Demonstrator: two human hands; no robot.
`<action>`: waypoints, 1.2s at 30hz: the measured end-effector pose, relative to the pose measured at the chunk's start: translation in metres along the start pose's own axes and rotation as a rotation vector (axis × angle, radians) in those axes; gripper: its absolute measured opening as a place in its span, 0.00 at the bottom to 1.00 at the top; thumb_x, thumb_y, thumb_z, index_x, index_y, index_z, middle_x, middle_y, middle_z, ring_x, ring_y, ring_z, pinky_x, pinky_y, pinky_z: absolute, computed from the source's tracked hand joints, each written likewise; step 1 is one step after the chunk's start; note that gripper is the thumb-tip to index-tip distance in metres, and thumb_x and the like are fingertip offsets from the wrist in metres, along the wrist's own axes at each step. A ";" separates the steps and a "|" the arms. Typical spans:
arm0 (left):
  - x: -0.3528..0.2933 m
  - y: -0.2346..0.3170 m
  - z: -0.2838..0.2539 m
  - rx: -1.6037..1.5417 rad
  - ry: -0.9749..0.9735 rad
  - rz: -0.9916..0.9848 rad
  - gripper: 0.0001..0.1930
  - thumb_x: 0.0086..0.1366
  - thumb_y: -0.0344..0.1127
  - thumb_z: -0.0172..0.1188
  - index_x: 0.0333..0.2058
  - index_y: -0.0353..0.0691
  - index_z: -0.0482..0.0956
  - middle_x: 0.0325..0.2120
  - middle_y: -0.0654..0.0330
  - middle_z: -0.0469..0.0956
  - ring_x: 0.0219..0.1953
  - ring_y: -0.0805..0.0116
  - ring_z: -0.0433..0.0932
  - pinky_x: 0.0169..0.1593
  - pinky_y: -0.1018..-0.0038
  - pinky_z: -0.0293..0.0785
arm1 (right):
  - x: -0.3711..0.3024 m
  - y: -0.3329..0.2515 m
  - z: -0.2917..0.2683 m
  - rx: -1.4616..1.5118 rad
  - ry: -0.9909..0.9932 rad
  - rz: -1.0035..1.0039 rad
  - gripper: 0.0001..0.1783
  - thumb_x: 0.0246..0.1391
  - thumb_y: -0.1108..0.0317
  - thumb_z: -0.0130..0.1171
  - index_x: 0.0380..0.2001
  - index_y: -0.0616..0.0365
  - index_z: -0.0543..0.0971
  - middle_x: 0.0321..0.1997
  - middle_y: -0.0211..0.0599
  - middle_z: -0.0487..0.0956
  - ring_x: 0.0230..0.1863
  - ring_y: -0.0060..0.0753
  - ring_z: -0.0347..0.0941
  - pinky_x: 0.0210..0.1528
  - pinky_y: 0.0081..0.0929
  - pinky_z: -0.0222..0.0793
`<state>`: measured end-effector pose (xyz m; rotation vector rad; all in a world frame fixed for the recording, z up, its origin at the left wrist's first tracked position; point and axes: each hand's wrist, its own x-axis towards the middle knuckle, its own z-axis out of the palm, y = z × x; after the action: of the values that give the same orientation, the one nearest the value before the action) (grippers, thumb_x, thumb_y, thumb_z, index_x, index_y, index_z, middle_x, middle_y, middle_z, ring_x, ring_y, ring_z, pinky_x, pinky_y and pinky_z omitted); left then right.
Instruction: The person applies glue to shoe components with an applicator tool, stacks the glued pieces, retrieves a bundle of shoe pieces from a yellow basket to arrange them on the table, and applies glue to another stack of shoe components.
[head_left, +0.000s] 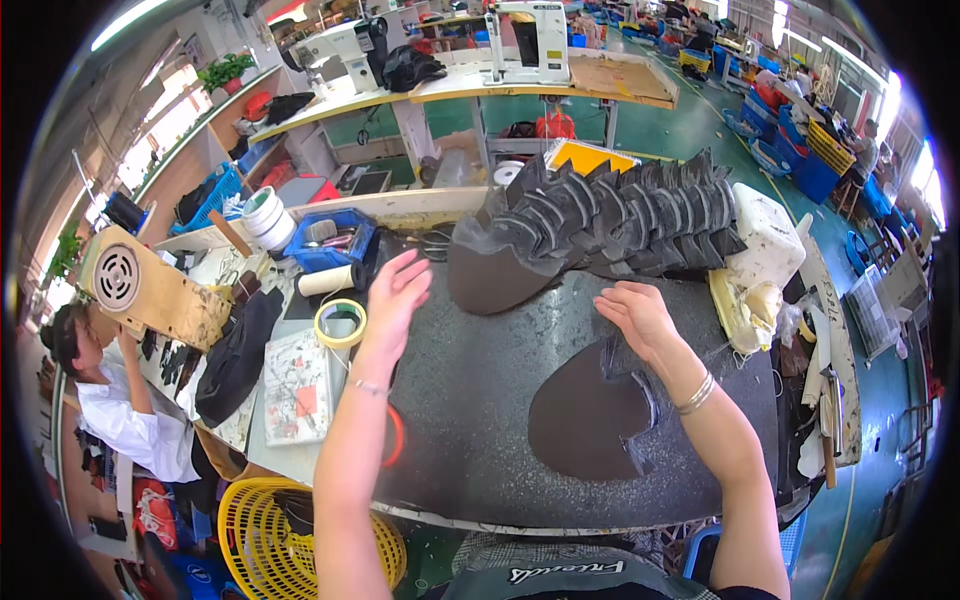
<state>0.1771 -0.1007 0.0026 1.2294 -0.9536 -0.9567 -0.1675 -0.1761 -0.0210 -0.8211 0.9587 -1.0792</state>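
Black curved pcs (pixel 620 215) piled twd far-right corner of bench (pixel 460 420) | loose pc (pixel 580 415) nr front edge | L hand (pixel 398 298) empty, fingers relaxed | R hand (pixel 637 315) half-curled, empty afaict

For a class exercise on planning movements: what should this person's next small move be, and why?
Perhaps lower the right hand to the rounded dark material: it lies apart from the overlapping dark pieces, nearer the person, and that hand appears empty.
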 end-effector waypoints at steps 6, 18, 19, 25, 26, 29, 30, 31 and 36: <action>-0.125 0.021 -0.068 0.094 0.312 0.073 0.16 0.69 0.33 0.59 0.53 0.35 0.73 0.49 0.54 0.79 0.50 0.64 0.79 0.53 0.73 0.74 | -0.061 -0.013 0.035 -0.113 -0.250 0.053 0.18 0.60 0.75 0.55 0.50 0.75 0.72 0.47 0.53 0.80 0.42 0.38 0.81 0.48 0.31 0.79; -0.292 -0.049 -0.161 0.040 0.864 0.008 0.09 0.69 0.32 0.59 0.46 0.39 0.77 0.36 0.63 0.80 0.36 0.76 0.78 0.42 0.80 0.74 | -0.146 0.038 0.083 -0.955 -1.119 -0.374 0.14 0.61 0.66 0.56 0.45 0.64 0.77 0.38 0.48 0.83 0.40 0.49 0.82 0.44 0.40 0.75; -0.288 -0.051 -0.153 0.042 0.854 -0.001 0.08 0.68 0.32 0.59 0.45 0.40 0.77 0.35 0.63 0.80 0.35 0.76 0.78 0.42 0.81 0.73 | -0.148 0.038 0.080 -0.960 -1.116 -0.378 0.14 0.61 0.66 0.56 0.45 0.64 0.77 0.38 0.48 0.83 0.40 0.49 0.82 0.44 0.40 0.75; -0.248 -0.028 -0.062 0.238 0.623 0.176 0.06 0.69 0.25 0.55 0.43 0.33 0.76 0.33 0.60 0.79 0.37 0.75 0.78 0.44 0.78 0.74 | -0.158 0.022 0.049 -0.922 -0.983 -0.404 0.12 0.60 0.68 0.58 0.44 0.64 0.78 0.36 0.48 0.83 0.36 0.45 0.82 0.39 0.37 0.76; -0.243 -0.024 -0.046 0.275 0.560 0.211 0.06 0.68 0.24 0.55 0.43 0.33 0.76 0.33 0.60 0.79 0.37 0.75 0.78 0.44 0.78 0.74 | -0.160 0.018 0.043 -0.917 -0.942 -0.407 0.12 0.60 0.68 0.59 0.44 0.64 0.78 0.36 0.47 0.83 0.35 0.43 0.82 0.39 0.34 0.77; -0.227 -0.023 -0.010 0.430 0.318 0.236 0.06 0.67 0.23 0.58 0.42 0.33 0.78 0.33 0.61 0.81 0.35 0.75 0.80 0.43 0.78 0.75 | -0.164 0.005 0.023 -0.885 -0.829 -0.398 0.11 0.59 0.69 0.61 0.42 0.65 0.80 0.35 0.45 0.84 0.35 0.37 0.83 0.39 0.30 0.78; -0.223 -0.020 0.005 0.476 0.209 0.253 0.07 0.67 0.23 0.57 0.43 0.33 0.78 0.33 0.60 0.81 0.36 0.74 0.81 0.44 0.79 0.75 | -0.164 0.001 0.015 -0.858 -0.766 -0.385 0.11 0.59 0.69 0.61 0.42 0.65 0.80 0.35 0.44 0.84 0.35 0.34 0.83 0.39 0.27 0.78; -0.218 -0.022 0.015 0.515 0.139 0.289 0.07 0.67 0.23 0.58 0.42 0.33 0.79 0.32 0.60 0.82 0.36 0.74 0.81 0.44 0.78 0.75 | -0.163 -0.005 0.006 -0.847 -0.710 -0.337 0.11 0.60 0.69 0.61 0.42 0.66 0.81 0.36 0.42 0.85 0.36 0.29 0.83 0.40 0.25 0.79; -0.217 -0.022 0.062 0.652 -0.162 0.394 0.10 0.62 0.21 0.60 0.42 0.37 0.82 0.33 0.58 0.85 0.35 0.69 0.83 0.44 0.74 0.76 | -0.157 -0.024 -0.037 -0.493 -0.455 -0.068 0.10 0.63 0.71 0.58 0.43 0.67 0.80 0.37 0.42 0.84 0.37 0.29 0.82 0.42 0.25 0.80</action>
<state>0.0486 0.0833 -0.0271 1.4256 -1.6487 -0.4389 -0.2372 -0.0349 0.0225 -1.4420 0.8148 -0.6658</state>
